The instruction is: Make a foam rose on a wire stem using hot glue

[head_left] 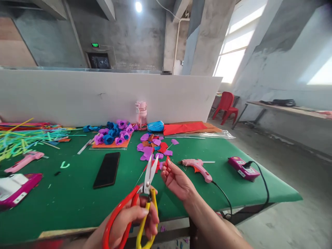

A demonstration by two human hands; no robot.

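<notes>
My left hand (135,218) is closed around scissors with one red and one yellow handle loop. The scissors' (148,176) blades point up and away from me, slightly apart. Beside the blades a thin wire with a red tip (144,168) slants up; its lower end is hidden by the hand. My right hand (178,180) pinches a small red paper piece (167,161) between thumb and fingertips, just right of the blade tips. Behind both hands lie scattered purple, red and brown paper petals (147,151) on the green tabletop (77,193).
Right: a pink glue gun (198,166) and a magenta power box (243,168) with a plugged cord. Left: a black phone (107,170), paper flowers (114,133), another pink glue gun (26,160) and colourful strips (33,136). Behind stand a pink bottle (141,116) and red paper (184,128).
</notes>
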